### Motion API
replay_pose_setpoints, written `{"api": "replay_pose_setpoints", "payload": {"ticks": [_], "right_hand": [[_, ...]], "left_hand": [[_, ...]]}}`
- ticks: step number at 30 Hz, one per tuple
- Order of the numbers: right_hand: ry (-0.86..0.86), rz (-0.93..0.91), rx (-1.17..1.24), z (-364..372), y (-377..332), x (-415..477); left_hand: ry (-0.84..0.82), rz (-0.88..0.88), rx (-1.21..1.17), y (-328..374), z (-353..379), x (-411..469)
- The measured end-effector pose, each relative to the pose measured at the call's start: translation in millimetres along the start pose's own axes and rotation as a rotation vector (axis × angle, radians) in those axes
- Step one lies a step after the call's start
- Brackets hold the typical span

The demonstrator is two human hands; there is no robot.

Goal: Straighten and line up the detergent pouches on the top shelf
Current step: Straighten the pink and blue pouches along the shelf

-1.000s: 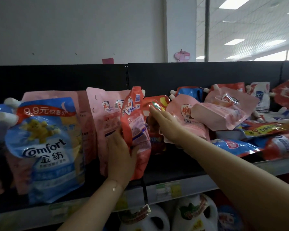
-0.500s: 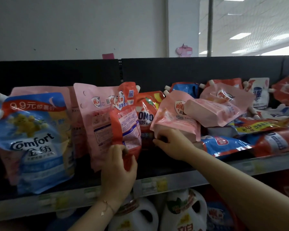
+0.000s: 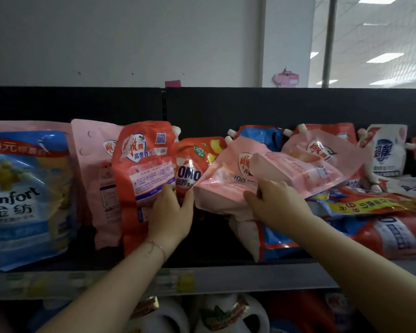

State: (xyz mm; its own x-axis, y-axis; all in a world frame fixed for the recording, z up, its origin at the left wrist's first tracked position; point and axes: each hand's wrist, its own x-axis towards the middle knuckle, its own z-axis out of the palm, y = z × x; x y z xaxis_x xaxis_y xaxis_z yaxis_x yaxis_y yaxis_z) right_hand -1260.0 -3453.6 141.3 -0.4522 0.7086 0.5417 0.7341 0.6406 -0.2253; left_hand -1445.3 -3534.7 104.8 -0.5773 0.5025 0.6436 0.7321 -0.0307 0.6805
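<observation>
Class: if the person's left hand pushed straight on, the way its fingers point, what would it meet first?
Probably the red OMO pouch, right behind the left hand, whose fingers already grip the orange-red pouch. Depth is uncertain.

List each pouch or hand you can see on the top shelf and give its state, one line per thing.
Blue Comfort pouch: upright, facing front.
Pale pink pouch: upright, partly hidden.
Red pouch: upright, held by left hand.
Left hand: grip closed on red pouch.
OMO pouch: upright, behind others.
Pink pouch: tilted, held by right hand.
Right hand: gripping pink pouch.
Right-side pouches: lying piled, unsorted.
</observation>
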Motion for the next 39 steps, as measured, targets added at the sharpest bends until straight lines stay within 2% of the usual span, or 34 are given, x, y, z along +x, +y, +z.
{"api": "replay_pose_setpoints", "payload": {"ticks": [3,6,10,16,20,22,26,28,31,34,37,39], "right_hand": [[-0.165,0.030,0.016,2.3,-0.8,3.8],[-0.167,0.096,0.109,6.7,-4.7,6.6],[-0.249,-0.014,0.067,6.8,-6.9,9.0],[-0.278,-0.063,0.163,14.6,4.3,15.3],[-0.316,-0.071,0.277,8.2,22.2,20.7],[-0.316,-0.086,0.345,8.0,29.0,23.9],[-0.325,-0.090,0.306,8.5,25.9,30.3],[-0.324,-0.086,0.288,6.5,16.8,33.8],[-0.279,-0.171,0.159,13.2,-4.0,33.4],[-0.294,-0.261,0.002,35.1,-23.3,26.6],[-0.514,-0.281,-0.205,44.2,-35.6,22.4],[-0.555,-0.284,-0.183,34.6,-47.2,18.6]], "left_hand": [[-0.041,-0.028,0.108,6.5,2.1,12.8],[-0.174,-0.003,0.259,19.1,14.5,26.3],[-0.316,-0.118,0.389,38.1,35.0,57.3],[-0.408,-0.390,0.150,40.3,54.8,97.7],[-0.466,-0.498,-0.161,42.1,51.0,105.5],[-0.386,-0.410,-0.188,46.9,51.2,102.3],[-0.115,-0.213,-0.358,59.9,43.2,80.9],[0.016,-0.087,-0.310,61.0,33.4,66.3],[0.185,0.180,-0.129,53.8,18.7,40.2],[0.217,0.339,0.086,24.5,12.2,18.4],[0.193,0.315,0.216,-6.6,5.9,2.8],[0.185,0.320,0.205,-16.0,-1.5,-3.8]]}}
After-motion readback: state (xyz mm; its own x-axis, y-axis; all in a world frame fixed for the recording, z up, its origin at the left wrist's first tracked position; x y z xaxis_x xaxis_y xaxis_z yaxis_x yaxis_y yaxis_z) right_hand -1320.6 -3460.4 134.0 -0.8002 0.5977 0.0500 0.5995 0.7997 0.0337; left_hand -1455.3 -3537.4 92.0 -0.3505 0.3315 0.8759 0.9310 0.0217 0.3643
